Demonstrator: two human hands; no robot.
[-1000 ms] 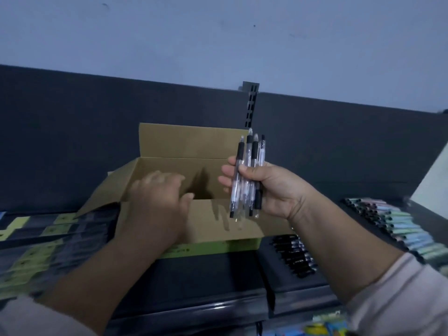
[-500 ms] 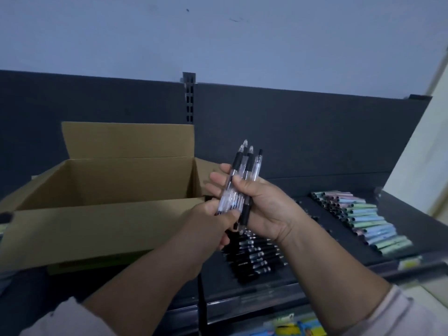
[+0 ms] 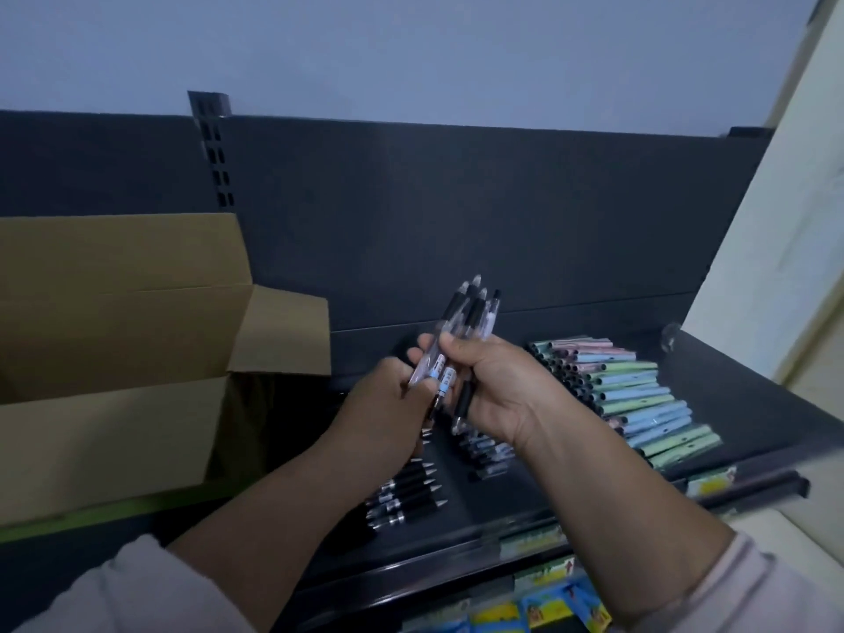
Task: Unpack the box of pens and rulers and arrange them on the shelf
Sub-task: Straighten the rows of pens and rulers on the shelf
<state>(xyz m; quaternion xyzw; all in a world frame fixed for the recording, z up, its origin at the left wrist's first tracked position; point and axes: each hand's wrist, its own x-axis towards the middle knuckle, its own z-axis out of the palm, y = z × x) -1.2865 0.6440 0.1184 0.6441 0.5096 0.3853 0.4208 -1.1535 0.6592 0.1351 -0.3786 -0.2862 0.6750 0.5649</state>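
My right hand [image 3: 502, 395] grips a bundle of several clear pens with black grips [image 3: 470, 317], tips pointing up and away. My left hand [image 3: 388, 408] pinches the lower ends of the same pens from the left. Both hands hover over the dark shelf [image 3: 749, 404]. The open cardboard box [image 3: 114, 358] stands on the shelf at the left, its inside hidden from here. Beneath my hands lie rows of black pens [image 3: 406, 491] on the shelf.
A stack of pastel green, blue and pink pens [image 3: 639, 399] lies at the shelf's right. The dark back panel with a slotted upright [image 3: 212, 153] rises behind. Price labels [image 3: 530, 541] line the shelf's front lip; colourful packets [image 3: 539, 609] sit on the shelf below.
My left hand left the box and came across to the pen bundle in my right hand. The view swung right, so the box now sits at the left edge.
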